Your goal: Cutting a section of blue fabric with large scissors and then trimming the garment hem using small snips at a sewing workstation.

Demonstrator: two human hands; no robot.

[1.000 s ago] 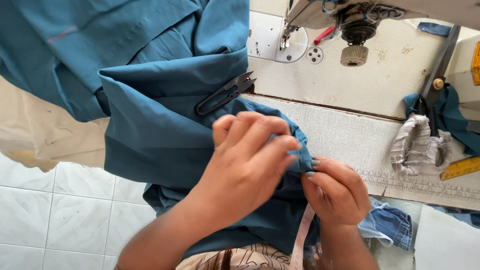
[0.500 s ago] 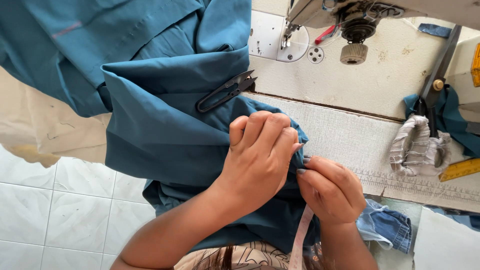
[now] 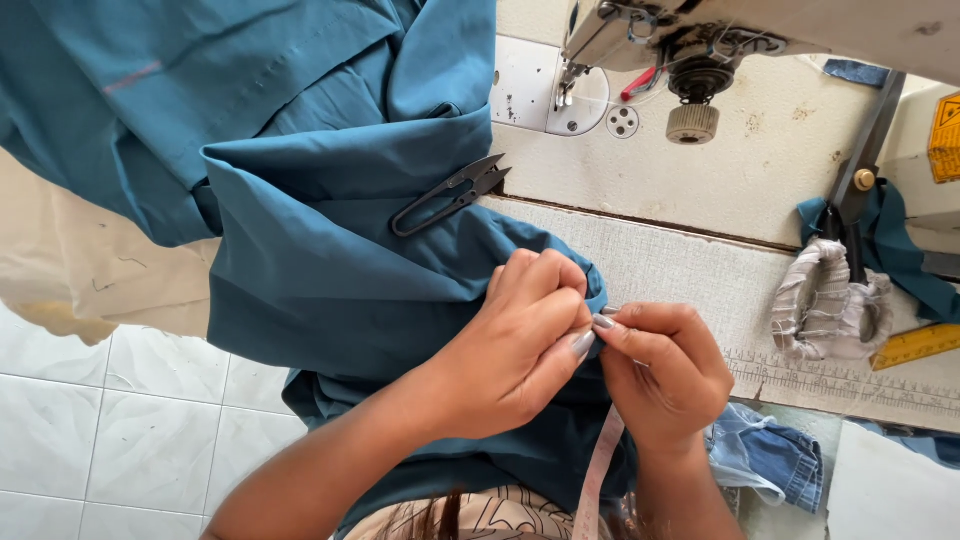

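Floor: white tiles (image 3: 120, 420) showed at the lower left, below the desk edge.
Cream sheet: a pale sheet (image 3: 60, 280) hung off the desk's left side, partly under the cloth.
Cloth: teal cloth (image 3: 320, 260) was heaped over the desk's left half and spilled off the near edge toward the person's lap; a faint pink chalk line showed near its upper left.
Snips: black thread snips (image 3: 447, 195) lay loose on the cloth, near mid-desk, tips toward the machine, well apart from both hands.
Left hand: the left hand (image 3: 520, 345) sat at the near edge, fingers curled and pressed together, thumb and forefinger pinching a fold of the cloth.
Right hand: the right hand (image 3: 665, 375) touched the left, its fingertips pinched on the same fold; what lay between them was too small to tell.
Tape: a pale pink tape (image 3: 598, 470) hung below the hands.
Machine: a sewing machine (image 3: 690, 60) stood at the far edge, nothing under its needle.
Denim: a blue scrap (image 3: 765, 465) lay at the near right.
Wrapped lever: a cloth-bound loop (image 3: 825, 310) hung at the right.
Progress: judged as handwork on one small spot of the cloth, mid-way; snips unused, stitching apparently not begun.
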